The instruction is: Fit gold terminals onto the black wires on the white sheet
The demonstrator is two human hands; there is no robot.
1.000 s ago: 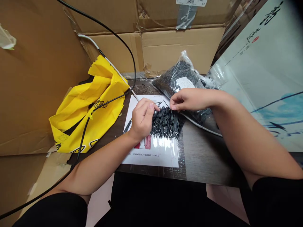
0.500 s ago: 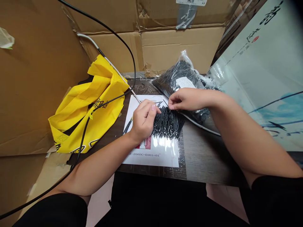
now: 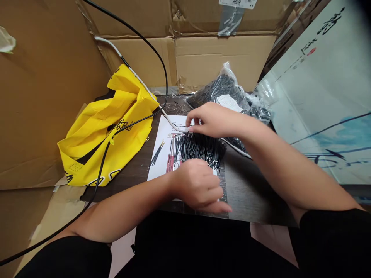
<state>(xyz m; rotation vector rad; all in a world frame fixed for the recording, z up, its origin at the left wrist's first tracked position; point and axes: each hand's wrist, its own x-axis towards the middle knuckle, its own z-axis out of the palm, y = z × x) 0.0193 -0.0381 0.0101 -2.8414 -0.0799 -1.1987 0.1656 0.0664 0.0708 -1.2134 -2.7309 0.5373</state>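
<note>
A pile of thin black wires (image 3: 199, 148) with bare shiny ends lies on a printed paper sheet (image 3: 158, 133). Over the pile's far edge, my right hand (image 3: 205, 119) pinches what looks like one thin black wire (image 3: 181, 126). Beneath its fingertips passes a white cable (image 3: 171, 122). My left hand (image 3: 199, 187) is turned over at the near edge of the pile, fingers curled in and one digit sticking out to the right; whatever they hold is hidden. A small separate bundle of black wires with gold tips (image 3: 157, 154) rests on the sheet's left side.
A yellow bag (image 3: 116, 127) lies crumpled on the left. Behind the pile stands a clear plastic bag full of black pieces (image 3: 220, 87). Cardboard boxes (image 3: 226, 58) wall off the back and left; a printed pale panel (image 3: 319, 96) leans at right. A black cable (image 3: 139, 34) loops overhead.
My left hand has dropped toward me and to the right, rotating over. My right hand has shifted left over the pile's far edge, uncovering the small bundle's surroundings.
</note>
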